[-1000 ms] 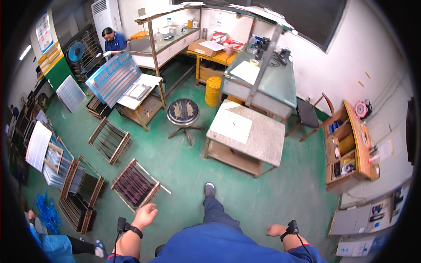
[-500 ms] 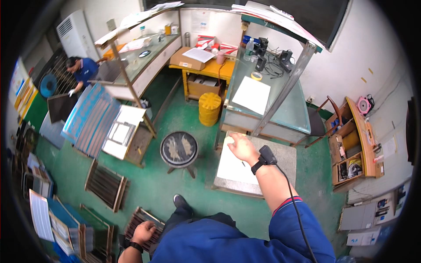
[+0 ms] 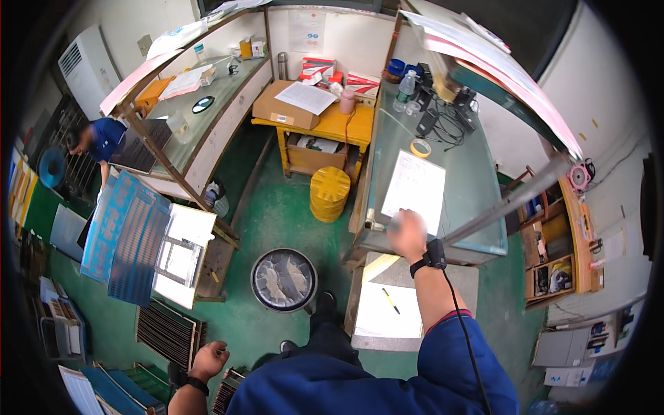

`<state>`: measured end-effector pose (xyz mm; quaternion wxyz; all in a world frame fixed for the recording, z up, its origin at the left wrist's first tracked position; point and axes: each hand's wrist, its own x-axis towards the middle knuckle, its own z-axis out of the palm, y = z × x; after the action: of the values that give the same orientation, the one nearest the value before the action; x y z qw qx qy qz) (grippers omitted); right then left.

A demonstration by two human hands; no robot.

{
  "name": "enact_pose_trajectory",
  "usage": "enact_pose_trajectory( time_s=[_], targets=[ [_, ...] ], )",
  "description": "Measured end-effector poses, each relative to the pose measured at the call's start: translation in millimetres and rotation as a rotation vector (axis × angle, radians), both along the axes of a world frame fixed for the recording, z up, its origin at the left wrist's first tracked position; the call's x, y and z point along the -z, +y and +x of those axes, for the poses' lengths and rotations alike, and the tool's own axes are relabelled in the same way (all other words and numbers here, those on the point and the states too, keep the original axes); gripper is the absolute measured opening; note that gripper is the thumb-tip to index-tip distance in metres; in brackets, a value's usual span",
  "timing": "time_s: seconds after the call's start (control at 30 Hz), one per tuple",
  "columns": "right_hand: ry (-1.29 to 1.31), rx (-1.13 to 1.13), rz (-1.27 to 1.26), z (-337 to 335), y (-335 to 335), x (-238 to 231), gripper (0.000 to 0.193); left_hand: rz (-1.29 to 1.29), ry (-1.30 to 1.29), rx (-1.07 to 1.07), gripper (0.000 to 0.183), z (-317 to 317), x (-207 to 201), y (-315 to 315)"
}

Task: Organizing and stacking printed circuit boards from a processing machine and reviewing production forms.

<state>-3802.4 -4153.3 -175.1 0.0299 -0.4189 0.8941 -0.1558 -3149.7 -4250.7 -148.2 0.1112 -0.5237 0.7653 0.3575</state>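
My right hand [image 3: 408, 234] reaches over the front edge of the glass-topped table, at the lower end of a white sheet [image 3: 416, 185]. Its fingers are smeared, so I cannot make out whether they hold anything. Below that hand, a white paper [image 3: 380, 321] lies on a grey slab, with a yellow-and-black pen [image 3: 391, 301] on it. A pale yellowish strip [image 3: 380, 266] crosses the paper's far end. My left hand [image 3: 209, 361] hangs low at my left side, fingers loosely curled and slightly apart, with nothing visible in it.
A round black-topped stool [image 3: 283, 279] stands just ahead of me. Beyond it are a yellow drum [image 3: 330, 194] and a yellow table [image 3: 332, 129]. A slanted metal post [image 3: 515, 200] rises right of my hand. A co-worker [image 3: 100, 142] bends at the far left.
My right hand has moved forward from the paper on the slab to the glass-topped table, uncovering the pen and strip. I have stepped closer to the stool. The co-worker bends lower.
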Motion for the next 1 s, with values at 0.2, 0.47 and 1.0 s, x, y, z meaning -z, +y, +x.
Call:
enact_pose_trajectory(
  time_s=[0.2, 0.47, 1.0],
  targets=[
    [0.080, -0.113, 0.148, -47.6, -34.5, 17.8, 0.066, 0.062, 0.026, -0.018, 0.034, -62.7, -11.4, -30.8],
    [0.449, -0.329, 0.200, -24.1, -22.8, 38.5, 0.036, 0.050, 0.050, 0.267, 0.033, -119.4, 0.2, -98.8],
    [-0.218, -0.208, -0.199, -13.5, -9.3, 7.6, 0.015, 0.115, -0.061, 0.332, 0.037, -147.9, 19.3, -113.8]
  ],
)
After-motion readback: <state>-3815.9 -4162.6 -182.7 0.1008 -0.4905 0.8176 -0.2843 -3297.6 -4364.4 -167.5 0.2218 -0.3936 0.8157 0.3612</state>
